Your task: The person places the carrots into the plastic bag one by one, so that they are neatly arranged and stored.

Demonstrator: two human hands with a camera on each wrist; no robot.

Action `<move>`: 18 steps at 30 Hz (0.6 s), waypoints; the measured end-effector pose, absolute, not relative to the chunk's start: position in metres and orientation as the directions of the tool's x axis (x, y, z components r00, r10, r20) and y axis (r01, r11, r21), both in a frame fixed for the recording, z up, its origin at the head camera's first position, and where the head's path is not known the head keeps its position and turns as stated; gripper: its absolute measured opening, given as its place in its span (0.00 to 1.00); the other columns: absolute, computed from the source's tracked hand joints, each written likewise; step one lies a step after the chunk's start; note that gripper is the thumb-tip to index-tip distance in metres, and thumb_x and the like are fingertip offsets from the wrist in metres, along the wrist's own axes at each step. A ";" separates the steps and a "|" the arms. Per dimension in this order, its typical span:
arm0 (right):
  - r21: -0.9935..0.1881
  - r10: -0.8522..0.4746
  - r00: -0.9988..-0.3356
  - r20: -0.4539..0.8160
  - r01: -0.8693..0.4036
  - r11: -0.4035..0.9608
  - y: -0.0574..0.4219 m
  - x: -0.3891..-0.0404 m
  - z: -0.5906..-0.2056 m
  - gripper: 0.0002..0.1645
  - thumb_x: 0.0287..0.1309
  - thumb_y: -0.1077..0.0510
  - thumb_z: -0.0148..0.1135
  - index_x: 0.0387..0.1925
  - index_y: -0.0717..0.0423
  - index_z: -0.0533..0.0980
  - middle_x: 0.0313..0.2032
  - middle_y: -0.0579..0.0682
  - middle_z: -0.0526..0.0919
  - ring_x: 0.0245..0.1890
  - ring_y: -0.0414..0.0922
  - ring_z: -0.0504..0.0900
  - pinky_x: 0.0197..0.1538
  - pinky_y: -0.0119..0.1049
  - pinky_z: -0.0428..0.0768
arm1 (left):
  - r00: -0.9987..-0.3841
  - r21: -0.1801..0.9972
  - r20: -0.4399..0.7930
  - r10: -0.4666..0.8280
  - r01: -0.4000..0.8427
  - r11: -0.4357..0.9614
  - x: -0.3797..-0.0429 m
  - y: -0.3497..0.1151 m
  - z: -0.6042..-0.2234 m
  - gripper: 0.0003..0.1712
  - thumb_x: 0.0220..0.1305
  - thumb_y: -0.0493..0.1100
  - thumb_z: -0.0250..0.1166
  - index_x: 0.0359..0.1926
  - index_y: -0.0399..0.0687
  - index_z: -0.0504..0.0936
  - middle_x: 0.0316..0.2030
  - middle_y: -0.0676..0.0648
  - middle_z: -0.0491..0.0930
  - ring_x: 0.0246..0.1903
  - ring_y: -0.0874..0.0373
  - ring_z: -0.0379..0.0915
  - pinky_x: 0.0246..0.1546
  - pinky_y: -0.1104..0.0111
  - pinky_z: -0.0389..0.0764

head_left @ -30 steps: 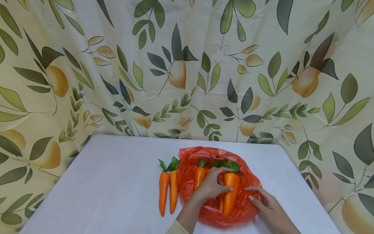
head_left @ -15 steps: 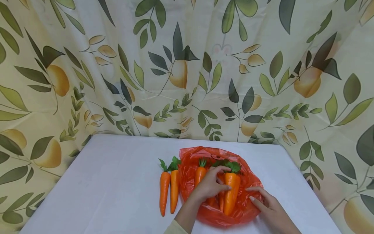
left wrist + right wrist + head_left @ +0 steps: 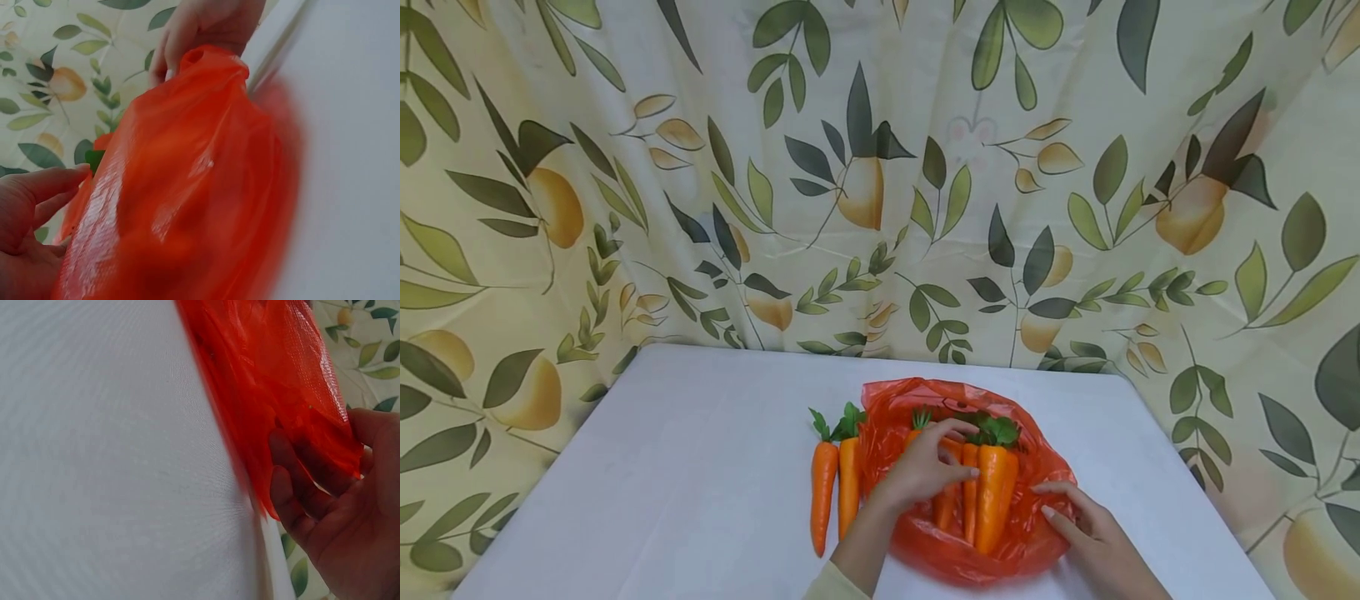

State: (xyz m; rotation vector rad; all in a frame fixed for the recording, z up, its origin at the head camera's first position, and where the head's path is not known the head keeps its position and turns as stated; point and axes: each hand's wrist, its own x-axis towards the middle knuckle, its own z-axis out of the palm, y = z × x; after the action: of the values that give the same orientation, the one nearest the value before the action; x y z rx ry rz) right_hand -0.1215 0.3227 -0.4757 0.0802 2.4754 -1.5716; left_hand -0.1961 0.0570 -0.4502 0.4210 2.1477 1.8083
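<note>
A red plastic bag (image 3: 958,567) lies spread on the table with its mouth wide. Several carrots with green tops are inside, among them a thick orange carrot (image 3: 992,496). Over the bag, left of that carrot, my left hand (image 3: 925,468) has thumb and fingers apart, with nothing visibly gripped. The left wrist view shows the same hand (image 3: 25,228) beside the bag's side, near a bit of green leaf. My right hand (image 3: 1093,525) holds the bag's right edge. In the right wrist view its thumb and fingers (image 3: 294,494) are on either side of the red plastic.
Two carrots lie side by side on the table left of the bag: an outer carrot (image 3: 823,496) and an inner carrot (image 3: 849,475), partly hidden by the left forearm. The white table (image 3: 715,467) meets a leaf-and-fruit patterned curtain (image 3: 820,192) behind.
My left hand has drawn back left from the thick carrot, letting go of it; that carrot now lies beside other carrots in the bag. My right hand stays at the bag's edge.
</note>
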 end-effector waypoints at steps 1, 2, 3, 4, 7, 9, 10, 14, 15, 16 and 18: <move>-0.889 -0.066 -0.977 -0.202 0.155 0.432 0.323 -0.121 -0.476 0.21 0.75 0.56 0.59 0.64 0.59 0.73 0.64 0.61 0.73 0.52 0.49 0.79 0.50 0.39 0.84 | -0.911 0.987 -0.036 0.411 0.032 0.159 -0.197 0.055 -0.449 0.27 0.62 0.33 0.75 0.60 0.55 0.82 0.54 0.49 0.76 0.34 0.56 0.74 0.31 0.68 0.79; -0.888 -0.065 -0.977 -0.202 0.155 0.432 0.322 -0.121 -0.475 0.21 0.75 0.56 0.59 0.64 0.59 0.73 0.64 0.61 0.74 0.52 0.50 0.79 0.50 0.39 0.84 | -0.911 0.988 -0.031 0.411 0.035 0.153 -0.197 0.052 -0.449 0.27 0.62 0.33 0.75 0.60 0.54 0.82 0.53 0.50 0.76 0.34 0.56 0.73 0.31 0.68 0.79; -0.887 -0.063 -0.978 -0.200 0.153 0.435 0.322 -0.121 -0.475 0.21 0.75 0.56 0.59 0.64 0.59 0.73 0.64 0.61 0.74 0.52 0.50 0.79 0.50 0.38 0.84 | -0.911 0.988 -0.027 0.411 0.038 0.150 -0.198 0.049 -0.448 0.26 0.62 0.33 0.74 0.60 0.54 0.82 0.53 0.51 0.76 0.35 0.55 0.73 0.31 0.68 0.79; -0.887 -0.064 -0.978 -0.200 0.152 0.435 0.322 -0.121 -0.475 0.21 0.75 0.56 0.59 0.64 0.59 0.73 0.64 0.61 0.74 0.53 0.50 0.79 0.50 0.38 0.84 | -0.910 0.988 -0.019 0.414 0.047 0.147 -0.198 0.047 -0.448 0.26 0.62 0.33 0.74 0.60 0.54 0.82 0.53 0.51 0.76 0.35 0.55 0.73 0.30 0.68 0.78; -0.888 -0.068 -0.978 -0.198 0.150 0.435 0.322 -0.122 -0.475 0.21 0.75 0.56 0.59 0.63 0.59 0.74 0.64 0.61 0.74 0.53 0.50 0.78 0.50 0.38 0.84 | -0.914 0.987 -0.019 0.406 0.048 0.153 -0.198 0.039 -0.447 0.26 0.62 0.35 0.75 0.59 0.56 0.82 0.55 0.50 0.75 0.37 0.54 0.73 0.32 0.67 0.79; -0.890 -0.070 -0.977 -0.201 0.152 0.430 0.322 -0.122 -0.476 0.21 0.75 0.56 0.59 0.64 0.59 0.73 0.64 0.61 0.73 0.52 0.49 0.79 0.50 0.38 0.84 | -0.916 0.985 -0.016 0.400 0.055 0.165 -0.199 0.035 -0.447 0.25 0.63 0.35 0.75 0.59 0.56 0.82 0.56 0.47 0.74 0.38 0.54 0.73 0.33 0.67 0.80; -0.891 -0.070 -0.976 -0.204 0.155 0.427 0.322 -0.122 -0.476 0.21 0.75 0.56 0.59 0.64 0.59 0.73 0.64 0.61 0.73 0.52 0.49 0.79 0.50 0.38 0.84 | -0.917 0.984 -0.012 0.399 0.061 0.170 -0.199 0.033 -0.447 0.25 0.63 0.35 0.74 0.60 0.55 0.82 0.57 0.46 0.74 0.38 0.54 0.74 0.33 0.66 0.81; -0.889 -0.069 -0.976 -0.209 0.160 0.429 0.323 -0.123 -0.477 0.22 0.75 0.55 0.60 0.64 0.59 0.73 0.64 0.61 0.74 0.51 0.49 0.79 0.50 0.38 0.84 | -0.919 0.978 0.009 0.394 0.091 0.189 -0.199 0.027 -0.447 0.24 0.64 0.34 0.73 0.60 0.53 0.82 0.57 0.42 0.74 0.39 0.54 0.73 0.36 0.66 0.81; -0.888 -0.069 -0.976 -0.208 0.159 0.431 0.323 -0.123 -0.477 0.22 0.75 0.54 0.60 0.64 0.58 0.73 0.64 0.61 0.74 0.51 0.49 0.79 0.50 0.38 0.84 | -0.920 0.977 0.013 0.393 0.096 0.192 -0.200 0.025 -0.447 0.24 0.64 0.35 0.73 0.60 0.53 0.82 0.57 0.42 0.74 0.39 0.54 0.73 0.36 0.66 0.80; -0.888 -0.070 -0.976 -0.206 0.157 0.433 0.323 -0.123 -0.477 0.22 0.75 0.54 0.60 0.64 0.58 0.73 0.64 0.61 0.74 0.52 0.49 0.79 0.50 0.38 0.84 | -0.919 0.976 0.017 0.393 0.101 0.194 -0.200 0.024 -0.447 0.24 0.65 0.35 0.73 0.60 0.53 0.81 0.56 0.42 0.75 0.39 0.54 0.73 0.36 0.66 0.80; -0.886 -0.073 -0.977 -0.201 0.150 0.438 0.323 -0.123 -0.477 0.22 0.75 0.54 0.60 0.64 0.58 0.74 0.64 0.60 0.74 0.52 0.49 0.78 0.51 0.38 0.84 | -0.920 0.974 0.016 0.391 0.103 0.202 -0.200 0.022 -0.448 0.24 0.65 0.35 0.73 0.60 0.52 0.81 0.56 0.43 0.75 0.39 0.54 0.73 0.36 0.65 0.80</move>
State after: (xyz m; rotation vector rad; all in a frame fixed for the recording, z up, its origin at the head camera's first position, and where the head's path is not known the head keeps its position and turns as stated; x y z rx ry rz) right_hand -0.1233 0.3231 -0.4770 0.0670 2.4797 -1.5604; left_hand -0.2000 0.0218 -0.4477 0.4710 2.2417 1.7875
